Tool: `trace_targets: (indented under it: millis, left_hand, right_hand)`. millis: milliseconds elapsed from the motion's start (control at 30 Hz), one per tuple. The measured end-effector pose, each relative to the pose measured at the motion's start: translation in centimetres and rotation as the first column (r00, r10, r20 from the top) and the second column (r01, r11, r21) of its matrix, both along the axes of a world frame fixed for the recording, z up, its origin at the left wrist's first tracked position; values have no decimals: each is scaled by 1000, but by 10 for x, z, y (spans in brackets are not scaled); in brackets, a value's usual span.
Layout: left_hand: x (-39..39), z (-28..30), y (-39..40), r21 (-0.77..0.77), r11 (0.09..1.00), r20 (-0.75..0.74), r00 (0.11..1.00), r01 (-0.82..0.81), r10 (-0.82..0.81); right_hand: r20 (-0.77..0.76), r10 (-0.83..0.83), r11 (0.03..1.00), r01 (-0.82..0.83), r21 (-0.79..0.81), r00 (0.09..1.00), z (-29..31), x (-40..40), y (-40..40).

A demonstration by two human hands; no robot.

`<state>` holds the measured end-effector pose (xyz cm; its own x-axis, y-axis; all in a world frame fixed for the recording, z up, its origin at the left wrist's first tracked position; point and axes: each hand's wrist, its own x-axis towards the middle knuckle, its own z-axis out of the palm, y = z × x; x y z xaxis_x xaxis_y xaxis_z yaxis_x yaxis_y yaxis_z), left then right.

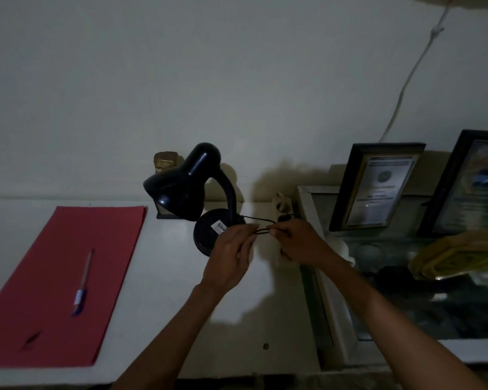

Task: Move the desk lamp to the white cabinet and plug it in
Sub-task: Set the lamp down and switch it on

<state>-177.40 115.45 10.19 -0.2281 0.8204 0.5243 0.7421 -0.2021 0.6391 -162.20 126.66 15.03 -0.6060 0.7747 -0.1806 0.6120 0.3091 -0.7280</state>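
Note:
A black desk lamp (190,190) with a gooseneck and a round base stands unlit on the white cabinet top (164,282), near the wall. Its thin black cord (261,230) runs right from the base. My left hand (231,257) pinches a loop of the cord just right of the base. My right hand (299,242) pinches the same cord a little further right. A white power strip (282,205) lies by the wall behind my right hand, with a dark plug (285,218) at it. Whether that plug is seated, I cannot tell.
A red folder (68,277) with a pen (82,285) on it lies at the left of the cabinet top. A glass-topped case (316,220) with two framed certificates (378,187) stands at the right. A small brown object (165,160) sits behind the lamp. A white cable (406,80) hangs down the wall.

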Motion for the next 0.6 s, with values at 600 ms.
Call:
trace_targets:
  millis: [600]
  left_hand:
    - [3,0,32,-283,940,328,902,-189,280]
  right_hand:
    - [-232,-261,897,325,301,937,-12,5,-18]
